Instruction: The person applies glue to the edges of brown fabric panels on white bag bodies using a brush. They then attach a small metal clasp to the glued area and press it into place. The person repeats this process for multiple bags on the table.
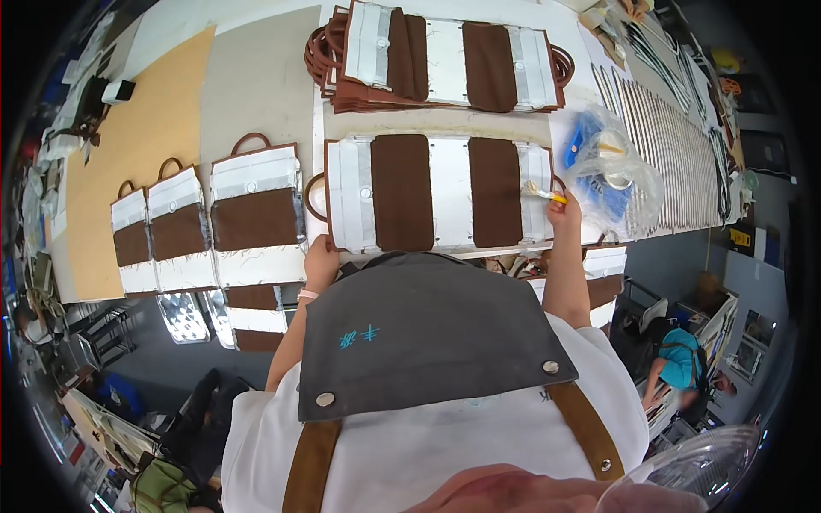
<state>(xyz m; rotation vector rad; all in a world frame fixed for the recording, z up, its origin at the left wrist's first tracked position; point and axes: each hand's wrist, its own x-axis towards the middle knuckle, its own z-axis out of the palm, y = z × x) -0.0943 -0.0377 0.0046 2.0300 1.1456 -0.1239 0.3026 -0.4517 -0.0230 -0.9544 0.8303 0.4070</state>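
A flat bag panel [447, 190] with white, grey and brown bands lies on the table in front of me, a brown loop handle at each end. My left hand [321, 263] pinches its near left corner. In my right hand [564, 215] is a small brush [548, 196] with a yellow handle. Its pale bristles point left, over the panel's grey-white strip at the right end. Just right of that hand, a clear plastic bag [643, 192] partly covers a blue item [584, 145] and a white round container [614, 152].
A pile of similar panels [445, 60] stands beyond mine. Several panels [256, 197] lie overlapped at the left, on grey and tan boards. Many narrow strips [676, 145] are laid out at the right. More panels [603, 261] hang below the table edge. A person in turquoise [680, 355] is at the lower right.
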